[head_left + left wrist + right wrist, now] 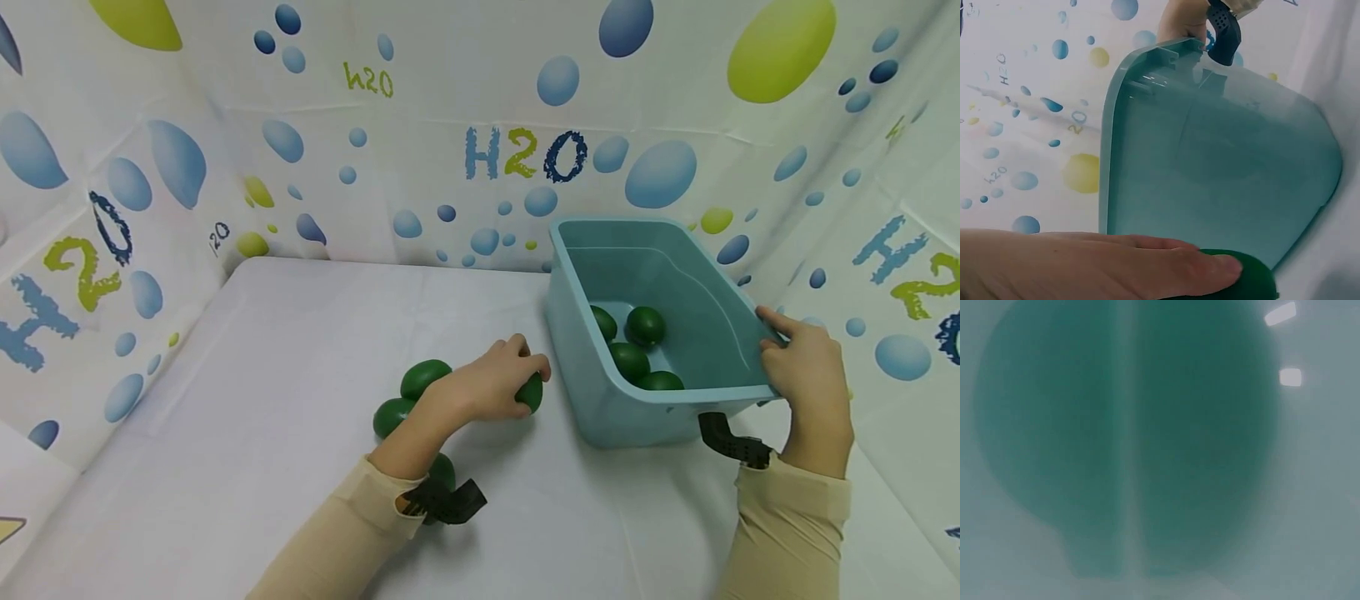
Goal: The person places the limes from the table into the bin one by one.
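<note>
My left hand (491, 383) holds a smooth, dark green oval fruit (531, 393) between thumb and fingers, just left of the bin. In the left wrist view that fruit (1257, 278) shows under the fingers. A teal plastic bin (592, 421) stands on the right, with several similar green fruits (646, 326) on its floor. At the bin's near right corner, my right hand (810, 367) grips the rim. More green fruits (424, 378) lie on the table beside and beneath my left forearm, which partly hides them. The right wrist view is filled by a blurred teal surface.
A white cloth covers the table (262, 375). Behind and at both sides hangs a white curtain (450, 92) printed with blue and green drops and "H2O" lettering. Black straps (446, 502) with camera mounts sit on both wrists.
</note>
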`<state>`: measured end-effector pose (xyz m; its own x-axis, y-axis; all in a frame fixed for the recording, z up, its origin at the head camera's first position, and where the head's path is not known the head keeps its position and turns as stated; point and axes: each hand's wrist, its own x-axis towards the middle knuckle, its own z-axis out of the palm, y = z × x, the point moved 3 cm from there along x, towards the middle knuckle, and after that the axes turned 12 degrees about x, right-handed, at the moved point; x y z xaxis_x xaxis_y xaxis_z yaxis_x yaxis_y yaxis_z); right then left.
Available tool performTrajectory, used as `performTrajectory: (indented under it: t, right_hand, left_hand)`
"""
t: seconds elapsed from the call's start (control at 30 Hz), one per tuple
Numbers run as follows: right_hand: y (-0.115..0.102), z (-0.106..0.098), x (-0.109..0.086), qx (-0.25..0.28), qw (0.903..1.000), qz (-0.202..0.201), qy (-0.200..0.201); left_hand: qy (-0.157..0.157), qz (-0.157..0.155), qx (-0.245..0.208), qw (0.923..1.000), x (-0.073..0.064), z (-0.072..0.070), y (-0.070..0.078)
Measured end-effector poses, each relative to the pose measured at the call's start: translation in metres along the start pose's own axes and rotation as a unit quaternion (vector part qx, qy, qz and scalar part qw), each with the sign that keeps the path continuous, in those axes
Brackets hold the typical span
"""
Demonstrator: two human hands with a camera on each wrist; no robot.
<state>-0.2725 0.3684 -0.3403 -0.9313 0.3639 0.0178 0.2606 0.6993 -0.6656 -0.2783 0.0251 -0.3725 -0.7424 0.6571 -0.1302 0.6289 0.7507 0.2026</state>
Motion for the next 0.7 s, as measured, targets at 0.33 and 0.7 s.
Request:
performTrajectory:
  t: [0.33, 0.7]
  right_hand:
    - [0.0, 0.0, -0.001, -0.004, 1.0, -0.004, 0.001]
    - [-0.001, 0.001, -0.001, -0.003, 0.9999, -0.01, 0.009]
  left_hand:
    - [0.123, -0.085, -0.013, 0.9886, 0.002, -0.007, -0.009]
    - [0.228, -0.161, -0.062, 0.9581, 0.001, -0.015, -0.013]
